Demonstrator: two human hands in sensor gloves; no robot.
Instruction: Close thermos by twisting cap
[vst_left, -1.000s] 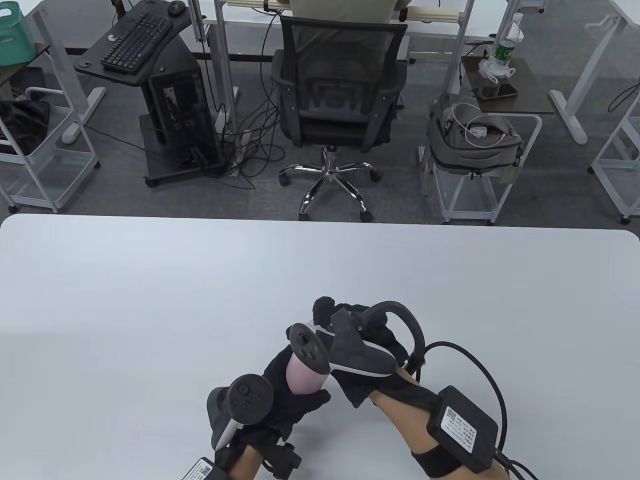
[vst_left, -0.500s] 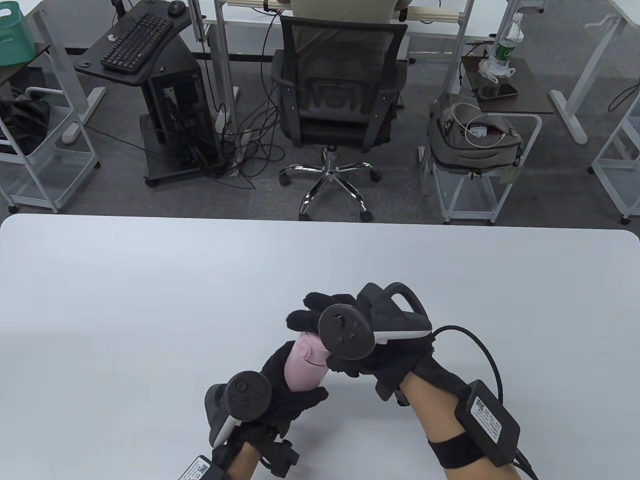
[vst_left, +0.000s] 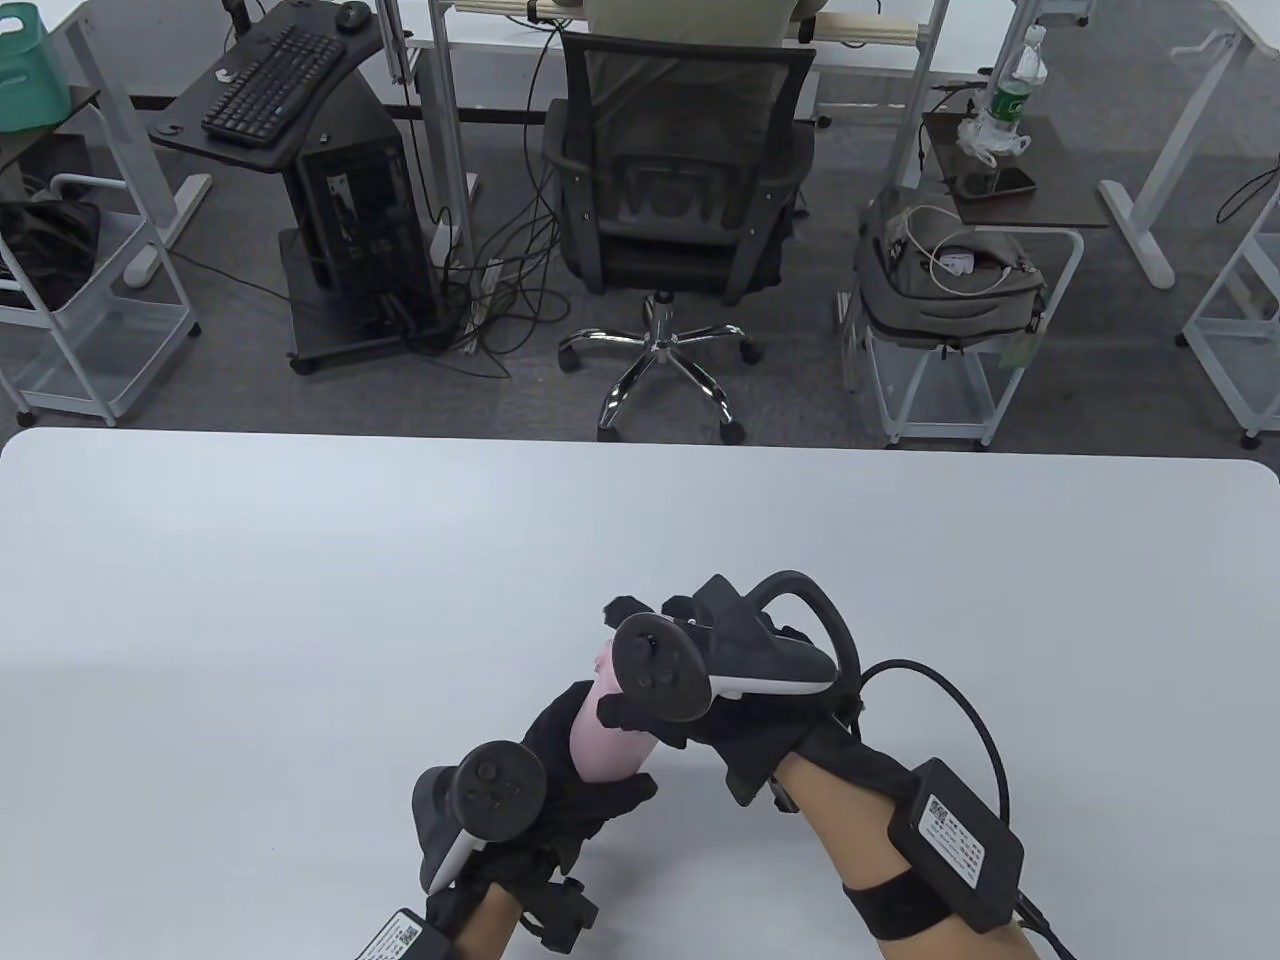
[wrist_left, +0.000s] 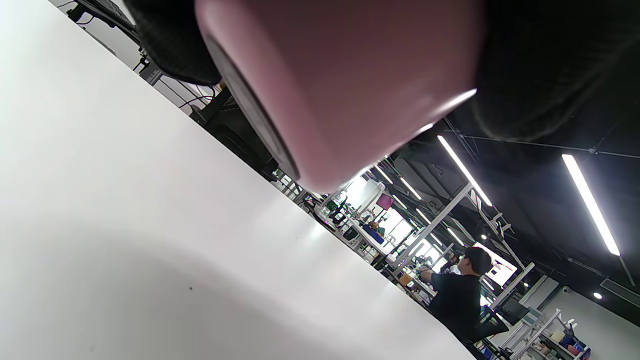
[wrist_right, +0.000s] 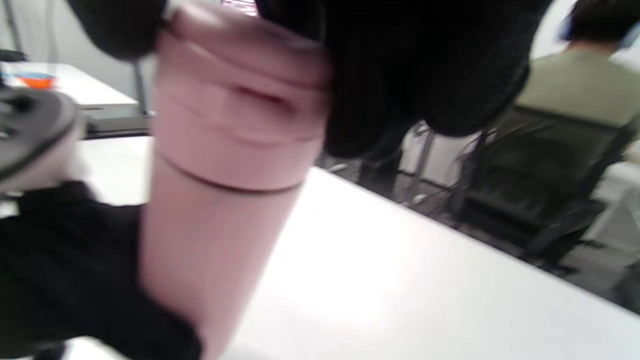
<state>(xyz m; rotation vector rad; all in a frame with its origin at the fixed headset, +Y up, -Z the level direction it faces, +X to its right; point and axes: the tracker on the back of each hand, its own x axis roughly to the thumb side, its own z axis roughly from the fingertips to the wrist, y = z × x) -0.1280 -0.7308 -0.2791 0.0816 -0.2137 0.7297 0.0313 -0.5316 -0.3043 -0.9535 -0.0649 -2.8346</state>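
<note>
Now the pink thermos (vst_left: 605, 745) is held tilted above the surface (vst_left: 300, 600), its body gripped by the left hand (vst_left: 570, 770); its cap (wrist_right: 245, 100), up and away, sits clasped under the right hand (vst_left: 720, 690).

L hand (vst_left: 570, 770) is low near the table's front edge, fingers curled around the pink thermos (vst_left: 600, 745) body, holding it tilted off the surface. R hand (vst_left: 700, 690) comes in from the right, fingers wrapped over the cap (wrist_right: 240, 95), tracker facing up.
</note>
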